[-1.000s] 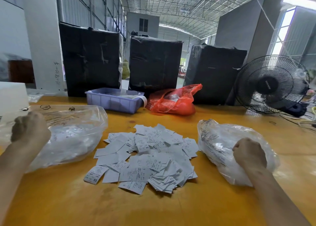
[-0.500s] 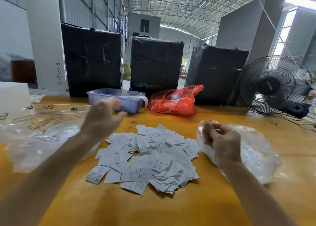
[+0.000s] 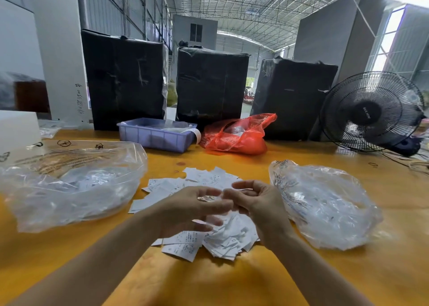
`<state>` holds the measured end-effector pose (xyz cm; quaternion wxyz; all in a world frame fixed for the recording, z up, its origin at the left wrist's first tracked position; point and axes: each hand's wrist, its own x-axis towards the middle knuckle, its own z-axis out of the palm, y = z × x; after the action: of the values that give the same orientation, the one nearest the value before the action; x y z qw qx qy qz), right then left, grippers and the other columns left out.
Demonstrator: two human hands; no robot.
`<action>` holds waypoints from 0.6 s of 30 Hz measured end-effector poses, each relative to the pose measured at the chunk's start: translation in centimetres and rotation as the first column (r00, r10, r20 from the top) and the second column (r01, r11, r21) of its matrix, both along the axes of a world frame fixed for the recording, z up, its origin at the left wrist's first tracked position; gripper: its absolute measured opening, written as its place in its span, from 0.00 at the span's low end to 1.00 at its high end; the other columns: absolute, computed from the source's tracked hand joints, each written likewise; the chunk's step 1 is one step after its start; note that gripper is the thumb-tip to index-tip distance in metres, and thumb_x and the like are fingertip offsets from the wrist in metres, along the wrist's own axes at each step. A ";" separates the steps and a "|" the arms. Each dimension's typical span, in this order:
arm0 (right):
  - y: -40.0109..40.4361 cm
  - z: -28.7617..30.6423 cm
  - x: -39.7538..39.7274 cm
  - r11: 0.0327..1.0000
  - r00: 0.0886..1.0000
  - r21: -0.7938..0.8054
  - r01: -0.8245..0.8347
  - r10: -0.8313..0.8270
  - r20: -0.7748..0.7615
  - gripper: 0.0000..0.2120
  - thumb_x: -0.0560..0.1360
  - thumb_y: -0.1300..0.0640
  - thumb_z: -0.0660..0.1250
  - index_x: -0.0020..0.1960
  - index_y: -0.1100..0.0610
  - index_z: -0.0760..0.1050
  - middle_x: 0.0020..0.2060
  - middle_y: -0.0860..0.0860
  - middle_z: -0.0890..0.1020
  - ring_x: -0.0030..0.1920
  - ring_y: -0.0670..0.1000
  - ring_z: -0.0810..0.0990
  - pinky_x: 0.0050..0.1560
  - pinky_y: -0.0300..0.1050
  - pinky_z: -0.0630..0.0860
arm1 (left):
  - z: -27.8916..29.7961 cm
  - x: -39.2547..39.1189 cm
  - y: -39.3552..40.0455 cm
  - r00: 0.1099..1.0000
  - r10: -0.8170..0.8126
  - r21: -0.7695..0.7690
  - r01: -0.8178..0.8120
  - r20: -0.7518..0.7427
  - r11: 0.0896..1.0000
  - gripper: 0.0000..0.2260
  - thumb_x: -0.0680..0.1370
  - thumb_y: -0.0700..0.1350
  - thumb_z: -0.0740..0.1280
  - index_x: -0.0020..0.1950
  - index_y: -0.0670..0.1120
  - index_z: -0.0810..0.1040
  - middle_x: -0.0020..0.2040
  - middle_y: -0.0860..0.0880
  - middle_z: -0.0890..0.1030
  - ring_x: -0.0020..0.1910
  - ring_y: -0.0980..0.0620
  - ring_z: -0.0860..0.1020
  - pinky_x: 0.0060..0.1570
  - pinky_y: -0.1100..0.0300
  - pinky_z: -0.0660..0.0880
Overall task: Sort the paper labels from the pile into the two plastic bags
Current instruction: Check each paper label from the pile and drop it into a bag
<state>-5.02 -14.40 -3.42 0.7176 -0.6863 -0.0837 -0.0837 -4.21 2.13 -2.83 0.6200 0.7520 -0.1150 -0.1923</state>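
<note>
Left bag: a large clear crumpled plastic bag (image 3: 69, 185) was laid on the yellow wooden table (image 3: 209, 280), with white slips seen inside.
Right bag: a smaller clear printed plastic bag (image 3: 325, 203) was laid right of the pile; its contents could not be made out.
Pile: white printed paper labels (image 3: 185, 247) were spread between both bags.
Left hand (image 3: 185, 209): held above the pile, fingers loosely extended, apparently gripping nothing.
Right hand (image 3: 254, 201): held beside it, fingers relaxed; blur left any pinched label uncertain.

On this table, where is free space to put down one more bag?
Bare table lies in front of the label pile, toward the person, and behind the right bag near the fan. It is crowded between the left bag and the right bag.
</note>
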 end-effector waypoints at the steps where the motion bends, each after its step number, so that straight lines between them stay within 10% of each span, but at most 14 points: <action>1: -0.1 0.1 0.0 1.000 1.000 -0.017 -0.009 0.009 0.005 0.15 0.63 0.61 0.76 0.47 0.64 0.77 0.30 0.56 0.83 0.29 0.51 0.79 0.38 0.49 0.75 | -0.1 0.0 0.0 1.000 -0.029 -0.048 0.029 -0.011 0.998 0.27 0.64 0.52 0.75 0.61 0.48 0.77 0.52 0.47 0.84 0.47 0.52 0.82 0.48 0.58 0.77; 11: -0.6 0.3 0.4 0.980 0.954 -0.047 -0.194 0.177 -0.242 0.24 0.62 0.40 0.70 0.46 0.60 0.79 0.36 0.51 0.85 0.32 0.45 0.81 0.35 0.38 0.73 | -0.7 0.5 -0.1 0.954 0.287 -0.148 -0.272 0.090 0.951 0.06 0.64 0.37 0.77 0.38 0.42 0.82 0.32 0.48 0.81 0.32 0.54 0.77 0.35 0.65 0.75; 18: -0.8 -0.3 0.3 0.964 0.948 -0.105 -0.245 0.216 -0.234 0.06 0.66 0.53 0.74 0.37 0.56 0.83 0.34 0.50 0.83 0.34 0.44 0.78 0.38 0.38 0.70 | -0.4 0.5 0.6 0.958 0.228 -0.093 -0.215 0.174 0.972 0.17 0.59 0.44 0.78 0.46 0.44 0.81 0.40 0.45 0.85 0.39 0.51 0.83 0.49 0.59 0.78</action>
<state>-4.70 -15.17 -3.69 0.6800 -0.7231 -0.0887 0.0833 -3.68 2.78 -3.18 0.6514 0.7514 -0.0935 -0.0474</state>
